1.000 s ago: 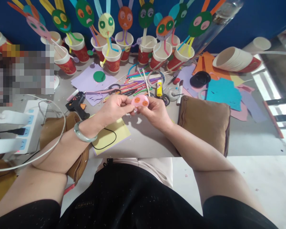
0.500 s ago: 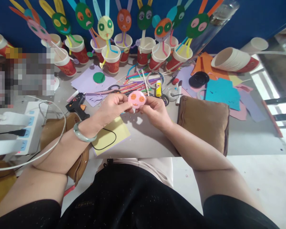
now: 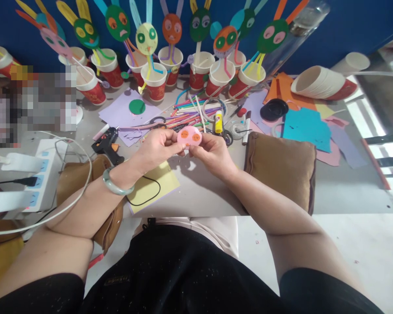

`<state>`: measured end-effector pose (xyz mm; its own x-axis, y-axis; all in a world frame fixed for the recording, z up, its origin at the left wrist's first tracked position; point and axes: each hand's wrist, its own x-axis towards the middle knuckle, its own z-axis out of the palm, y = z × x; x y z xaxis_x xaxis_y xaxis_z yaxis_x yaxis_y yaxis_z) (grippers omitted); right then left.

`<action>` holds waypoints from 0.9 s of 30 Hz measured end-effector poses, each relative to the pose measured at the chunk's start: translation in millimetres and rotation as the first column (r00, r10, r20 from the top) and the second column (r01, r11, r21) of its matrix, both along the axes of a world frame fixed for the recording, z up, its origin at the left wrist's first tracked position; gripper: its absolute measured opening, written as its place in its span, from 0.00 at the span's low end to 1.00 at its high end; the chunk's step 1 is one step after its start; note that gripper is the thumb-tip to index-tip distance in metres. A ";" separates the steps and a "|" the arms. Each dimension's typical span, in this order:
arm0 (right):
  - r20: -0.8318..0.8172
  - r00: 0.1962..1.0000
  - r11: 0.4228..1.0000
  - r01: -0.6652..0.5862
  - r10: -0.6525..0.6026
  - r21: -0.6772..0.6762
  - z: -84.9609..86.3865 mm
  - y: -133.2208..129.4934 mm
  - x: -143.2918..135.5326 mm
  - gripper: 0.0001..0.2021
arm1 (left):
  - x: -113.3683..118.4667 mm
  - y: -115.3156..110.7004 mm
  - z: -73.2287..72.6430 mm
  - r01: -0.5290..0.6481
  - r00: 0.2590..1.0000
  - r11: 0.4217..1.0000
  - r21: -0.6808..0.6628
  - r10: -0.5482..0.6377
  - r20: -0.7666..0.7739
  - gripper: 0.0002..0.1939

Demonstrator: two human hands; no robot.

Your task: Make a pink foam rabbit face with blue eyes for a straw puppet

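Between my two hands is a round pink paper face (image 3: 190,136) with two orange eyes and a small orange mouth. My left hand (image 3: 162,146) pinches its left lower edge, thumb in front. My right hand (image 3: 212,152) grips the right lower edge the same way, its thumb partly over the mouth. Just beyond the hands lie a bundle of coloured sticks (image 3: 190,111), a yellow glue stick (image 3: 218,122) and scissors (image 3: 227,137). A black glue gun (image 3: 107,146) rests left of my left hand. Yellow paper (image 3: 155,185) lies beneath my left wrist.
Red paper cups (image 3: 153,87) holding paper-face figures line the back. Stacked cups (image 3: 324,83) lie at right. A brown cushion (image 3: 280,170) sits by my right forearm. A power strip (image 3: 46,179) with a looping white cable is at left. Blue paper (image 3: 306,128) lies at right.
The pink paper face has tipped slightly, and my right thumb now covers more of its mouth. Both hands keep their hold. The whole view has shifted a little.
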<state>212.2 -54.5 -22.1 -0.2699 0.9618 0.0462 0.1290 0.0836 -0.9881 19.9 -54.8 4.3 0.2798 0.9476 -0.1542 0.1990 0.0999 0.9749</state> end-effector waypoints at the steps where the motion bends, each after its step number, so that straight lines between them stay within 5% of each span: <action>1: 0.002 1.000 1.000 0.000 0.000 0.005 0.1 0.0 -0.1 0.12 | -0.1 0.2 -0.3 0.002 1.000 1.000 -0.002 -0.002 0.001 0.09; 15: 0.000 1.000 0.999 0.031 -0.031 -0.036 -3.4 5.7 -1.7 0.09 | 0.5 6.6 -8.1 0.001 1.000 1.000 0.005 -0.002 0.020 0.09; 27: -0.098 0.995 0.996 -0.044 0.036 -0.079 -9.1 9.0 -6.5 0.19 | -1.3 13.2 -19.5 0.023 1.000 0.999 0.038 -0.023 -0.011 0.18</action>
